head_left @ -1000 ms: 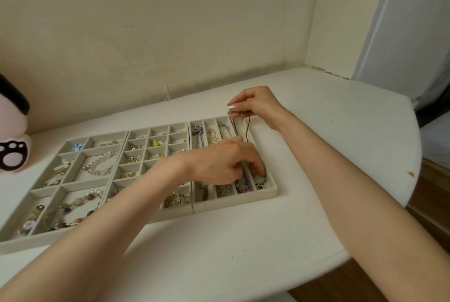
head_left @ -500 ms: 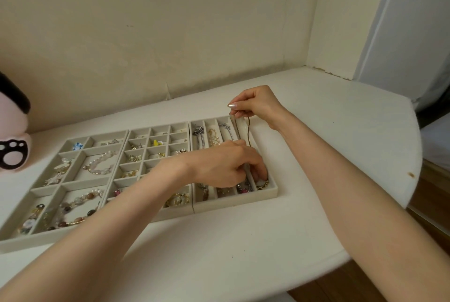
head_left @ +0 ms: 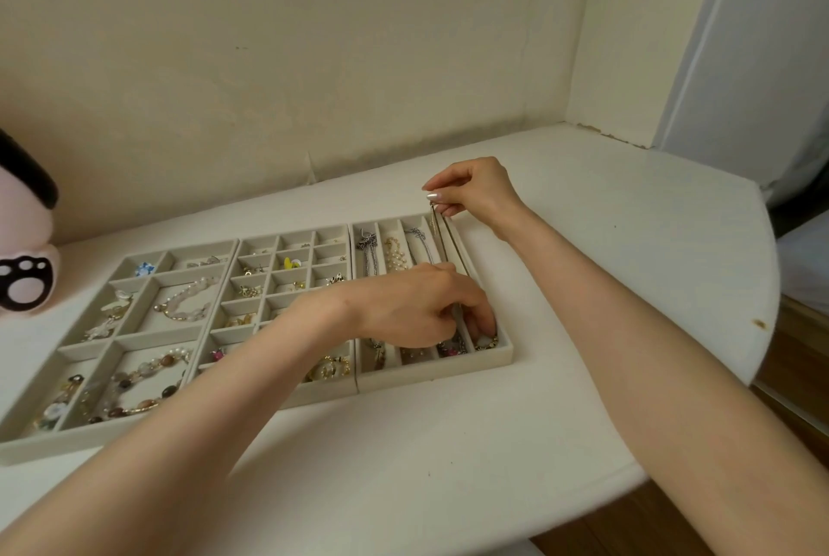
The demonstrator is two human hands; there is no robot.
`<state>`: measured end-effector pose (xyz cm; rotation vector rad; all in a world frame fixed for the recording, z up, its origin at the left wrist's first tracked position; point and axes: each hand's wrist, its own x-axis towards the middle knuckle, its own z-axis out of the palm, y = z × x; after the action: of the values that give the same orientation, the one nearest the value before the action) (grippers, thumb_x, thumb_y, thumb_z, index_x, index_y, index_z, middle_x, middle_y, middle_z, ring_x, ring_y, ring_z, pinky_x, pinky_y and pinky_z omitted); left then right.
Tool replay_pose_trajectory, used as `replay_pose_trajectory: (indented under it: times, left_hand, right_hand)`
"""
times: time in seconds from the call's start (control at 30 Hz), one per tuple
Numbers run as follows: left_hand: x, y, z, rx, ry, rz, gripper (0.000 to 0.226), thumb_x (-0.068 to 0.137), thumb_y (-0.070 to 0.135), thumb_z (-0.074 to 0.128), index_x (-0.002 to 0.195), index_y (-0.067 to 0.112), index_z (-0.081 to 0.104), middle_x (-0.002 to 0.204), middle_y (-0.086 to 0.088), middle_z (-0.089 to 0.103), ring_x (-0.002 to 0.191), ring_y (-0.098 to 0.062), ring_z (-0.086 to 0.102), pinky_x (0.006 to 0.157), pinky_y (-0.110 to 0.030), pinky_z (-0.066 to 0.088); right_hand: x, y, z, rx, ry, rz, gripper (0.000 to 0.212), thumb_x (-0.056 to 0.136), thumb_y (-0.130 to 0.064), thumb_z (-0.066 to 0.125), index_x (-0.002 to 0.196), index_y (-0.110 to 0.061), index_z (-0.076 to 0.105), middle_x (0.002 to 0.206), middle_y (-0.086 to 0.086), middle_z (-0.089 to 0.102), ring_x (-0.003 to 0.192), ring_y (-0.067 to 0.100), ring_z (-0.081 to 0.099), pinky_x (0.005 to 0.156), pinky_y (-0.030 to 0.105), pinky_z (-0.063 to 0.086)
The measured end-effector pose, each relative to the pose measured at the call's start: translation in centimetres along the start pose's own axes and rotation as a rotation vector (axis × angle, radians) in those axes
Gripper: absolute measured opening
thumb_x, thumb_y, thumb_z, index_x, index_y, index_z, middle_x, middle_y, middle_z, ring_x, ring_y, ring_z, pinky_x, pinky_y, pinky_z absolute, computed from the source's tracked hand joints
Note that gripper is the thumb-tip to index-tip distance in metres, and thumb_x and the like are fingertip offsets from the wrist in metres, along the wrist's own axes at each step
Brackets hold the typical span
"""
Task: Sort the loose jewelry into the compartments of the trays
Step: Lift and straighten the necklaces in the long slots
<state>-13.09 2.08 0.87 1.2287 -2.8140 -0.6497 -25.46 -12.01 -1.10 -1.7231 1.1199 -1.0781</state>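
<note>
Three grey trays lie side by side on the white table. The right tray (head_left: 502,365) has long narrow slots holding chains. My right hand (head_left: 475,192) pinches the top end of a thin dark necklace (head_left: 452,241) above the tray's far right corner. The necklace runs down the rightmost slot. My left hand (head_left: 421,309) reaches over the near part of that tray, its fingertips curled down into the right slots on the necklace's beaded lower end (head_left: 486,342). The middle tray (head_left: 314,394) holds earrings and small pieces. The left tray (head_left: 67,439) holds beaded bracelets.
A pink plush with a black paw print (head_left: 22,282) stands at the far left beside the trays. The wall runs close behind the trays. The table's rounded edge (head_left: 758,331) drops off at the right, with wooden floor below.
My right hand has lowered slightly, laying the necklace straighter along the rightmost slot. My left hand's fingers have slid a little toward the tray's near right corner.
</note>
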Motion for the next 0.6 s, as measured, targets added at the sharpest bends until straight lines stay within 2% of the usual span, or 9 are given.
replay_pose_trajectory:
  times: [0.1, 0.27, 0.37, 0.5, 0.6]
  left_hand:
    - [0.01, 0.04, -0.03, -0.014, 0.0, -0.012, 0.049, 0.078, -0.006, 0.042, 0.113, 0.02, 0.063, 0.107, 0.008, 0.063, 0.102, -0.007, 0.045, 0.09, -0.02, 0.038]
    - [-0.16, -0.13, -0.15, -0.038, -0.009, 0.005, 0.05, 0.076, -0.006, 0.042, 0.111, 0.023, 0.063, 0.103, 0.013, 0.061, 0.105, -0.006, 0.047, 0.093, -0.021, 0.038]
    - [-0.18, -0.16, -0.16, -0.05, -0.005, 0.011, 0.049, 0.076, -0.007, 0.042, 0.11, 0.021, 0.064, 0.1, 0.017, 0.058, 0.103, -0.002, 0.05, 0.09, -0.014, 0.034]
    - [-0.25, -0.36, 0.03, -0.071, -0.001, 0.015, 0.05, 0.075, -0.006, 0.041, 0.11, 0.021, 0.064, 0.107, 0.012, 0.063, 0.101, 0.002, 0.052, 0.082, -0.008, 0.029]
    - [-0.3, -0.5, 0.16, -0.066, 0.002, 0.005, 0.05, 0.076, -0.005, 0.042, 0.112, 0.023, 0.064, 0.108, 0.012, 0.064, 0.1, 0.002, 0.053, 0.081, -0.003, 0.026]
  right_hand:
    - [-0.01, -0.02, 0.2, -0.054, 0.017, -0.007, 0.012, 0.078, 0.006, 0.069, 0.088, 0.0, 0.072, 0.067, 0.006, 0.066, 0.054, 0.007, 0.061, 0.057, 0.016, 0.053]
    - [0.0, -0.08, 0.28, -0.221, 0.02, -0.052, 0.011, 0.076, 0.002, 0.072, 0.084, -0.004, 0.075, 0.069, 0.0, 0.068, 0.059, 0.008, 0.059, 0.054, 0.007, 0.044]
    - [0.04, 0.07, 0.25, -0.251, -0.001, -0.062, 0.012, 0.075, 0.003, 0.071, 0.084, -0.004, 0.075, 0.069, 0.0, 0.068, 0.061, 0.009, 0.06, 0.056, 0.007, 0.045]
    - [0.12, 0.22, 0.24, -0.264, -0.007, -0.067, 0.014, 0.074, 0.004, 0.072, 0.083, -0.006, 0.074, 0.07, -0.003, 0.067, 0.067, 0.008, 0.062, 0.064, 0.009, 0.048]
    - [0.15, 0.31, 0.34, -0.305, -0.025, -0.081, 0.016, 0.073, 0.003, 0.073, 0.086, -0.006, 0.074, 0.071, -0.005, 0.065, 0.07, 0.003, 0.06, 0.063, 0.004, 0.045]
